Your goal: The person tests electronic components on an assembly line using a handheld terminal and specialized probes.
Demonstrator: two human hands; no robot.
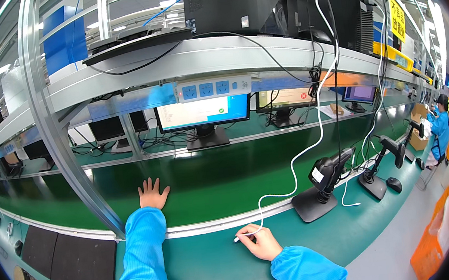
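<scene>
My left hand (153, 194) lies with its fingers spread on the dark green conveyor belt (217, 176), holding nothing. Over the green bench top (204, 262), my right hand (261, 242) pinches a white cable (293, 172) close to its end. The small plug of that cable pokes out to the left of my fingertips. From there the cable loops upward past the shelf to the top of the view. Right of my right hand stands a black handheld scanner (328, 175) on its base.
Another scanner (390, 150), a mouse (394, 184) and a loose white cable end (351, 204) lie farther right. Black mats (81, 259) cover the bench at left, beside a metal post (67, 151). Monitors (203, 114) stand beyond the belt. People in workwear (440, 131) are at far right.
</scene>
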